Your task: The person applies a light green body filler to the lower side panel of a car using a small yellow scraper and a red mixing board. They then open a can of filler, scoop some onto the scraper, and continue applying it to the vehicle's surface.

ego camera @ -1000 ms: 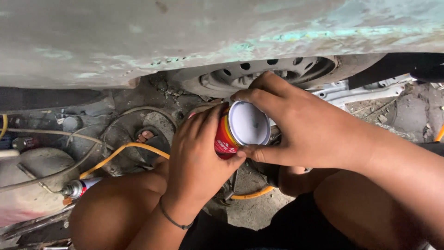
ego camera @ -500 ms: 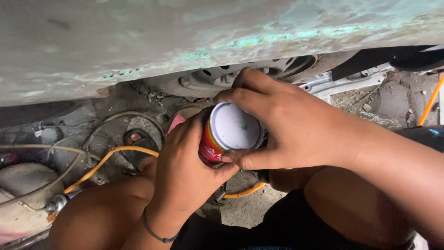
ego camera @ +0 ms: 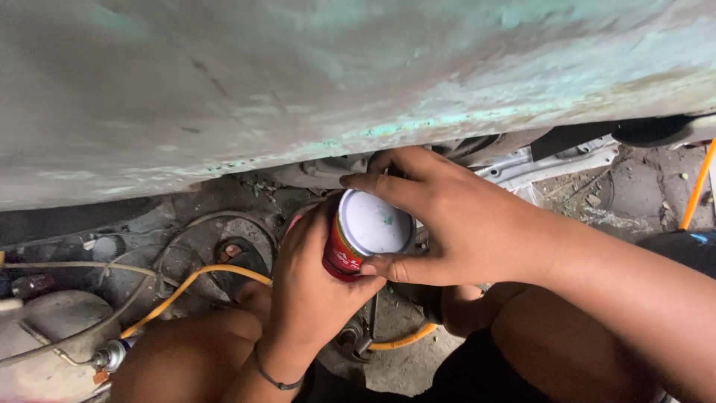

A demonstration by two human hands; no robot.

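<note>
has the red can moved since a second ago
Cannot tell for sure: the red can sits lower under the pale green panel, but the yellow hose shifted alongside it, so the camera itself probably moved.

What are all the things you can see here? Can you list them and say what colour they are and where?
Round red metal can with white end: one, red and white, centre, held in both hands.
Worn painted panel: one, grey with green patches, across the top.
Yellow hose: one, yellow, on the ground lower left.
Orange hose: one, orange, right edge.
Thin dark wristband: one, black, on the left wrist.
Left hand: one, gripping the can from below.
Right hand: one, fingers around the can's white end.
</note>
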